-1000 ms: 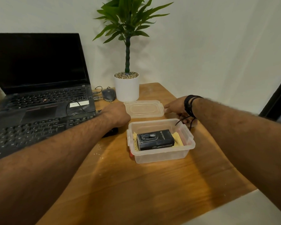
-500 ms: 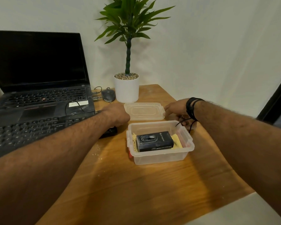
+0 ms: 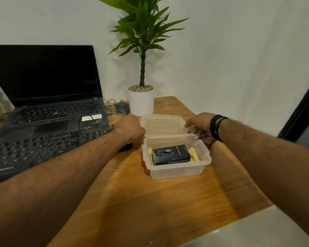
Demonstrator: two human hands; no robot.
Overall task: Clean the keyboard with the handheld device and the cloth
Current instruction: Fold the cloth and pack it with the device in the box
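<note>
A clear plastic box (image 3: 177,171) stands open on the wooden table. Inside lies the black handheld device (image 3: 170,154) on top of a yellow cloth (image 3: 194,155). The box's clear lid (image 3: 162,124) lies flat just behind the box. My left hand (image 3: 130,129) is closed over the lid's left edge, its fingers curled out of sight. At the lid's right corner my right hand (image 3: 198,125) has its thumb on the rim and its fingers curled. The black keyboard (image 3: 34,150) stretches to the left, its right end under my left forearm.
An open black laptop (image 3: 48,111) stands behind the keyboard. Behind the lid are a grey mouse (image 3: 122,107) and a potted plant (image 3: 141,100). Pale crumbs (image 3: 114,168) dot the wood left of the box. The table ends close at the right and front.
Both hands stay at the ends of the lid behind the box. The lid has shifted slightly closer to the box's back rim. My view has tilted a little.
</note>
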